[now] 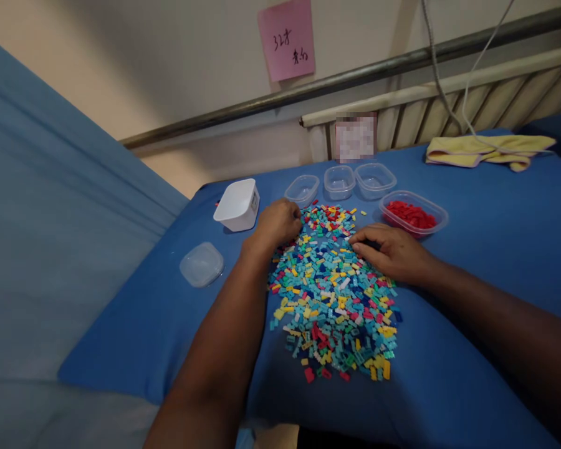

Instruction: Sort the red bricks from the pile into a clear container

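Observation:
A wide heap of small toy building bricks [331, 293] in light blue, yellow, red, green, white and dark blue lies on the blue-covered table. My left hand [280, 221] rests at the heap's far left edge, its fingers curled in; whatever is under the fingertips is hidden. On the heap's right side lies my right hand [390, 252], fingers stretched toward the bricks, with a gap between thumb and forefinger. Just beyond it stands a clear plastic tub [442, 226] holding red bricks [410, 215].
Three clear tubs [303, 189], [339, 182], [375, 181] line the far side. To the left are a white box [237, 209] and a clear lid-like piece [202, 265]. A yellow cloth [477, 151] and hanging cables [442, 87] are near the radiator [514, 81]. A blue curtain [51, 218] hangs at left.

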Tool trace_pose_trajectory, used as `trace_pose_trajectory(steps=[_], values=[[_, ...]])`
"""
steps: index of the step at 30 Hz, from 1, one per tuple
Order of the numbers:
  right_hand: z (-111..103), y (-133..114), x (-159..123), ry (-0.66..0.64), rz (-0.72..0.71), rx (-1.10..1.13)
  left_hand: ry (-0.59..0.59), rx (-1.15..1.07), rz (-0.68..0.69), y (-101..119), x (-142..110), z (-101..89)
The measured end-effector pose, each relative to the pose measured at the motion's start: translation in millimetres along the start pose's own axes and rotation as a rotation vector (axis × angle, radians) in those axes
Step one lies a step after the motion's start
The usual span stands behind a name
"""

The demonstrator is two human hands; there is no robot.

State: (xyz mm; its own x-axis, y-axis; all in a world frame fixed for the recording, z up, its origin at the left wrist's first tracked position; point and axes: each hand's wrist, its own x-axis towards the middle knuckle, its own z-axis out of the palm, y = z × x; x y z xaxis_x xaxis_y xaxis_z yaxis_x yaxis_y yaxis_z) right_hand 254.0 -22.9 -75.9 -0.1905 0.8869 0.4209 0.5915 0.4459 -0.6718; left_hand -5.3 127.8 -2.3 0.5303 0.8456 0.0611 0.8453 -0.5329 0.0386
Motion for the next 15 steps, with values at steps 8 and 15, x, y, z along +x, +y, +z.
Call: trace_pose_trajectory(steps=[8,15], values=[[0,-1,0,-0.013,0.003,-0.007,-0.066,-0.015,0.093,14,4,4.0],[-1,-3,1,-0.005,-0.006,-0.003,-0.104,-0.036,0.156,14,3,0.2]])
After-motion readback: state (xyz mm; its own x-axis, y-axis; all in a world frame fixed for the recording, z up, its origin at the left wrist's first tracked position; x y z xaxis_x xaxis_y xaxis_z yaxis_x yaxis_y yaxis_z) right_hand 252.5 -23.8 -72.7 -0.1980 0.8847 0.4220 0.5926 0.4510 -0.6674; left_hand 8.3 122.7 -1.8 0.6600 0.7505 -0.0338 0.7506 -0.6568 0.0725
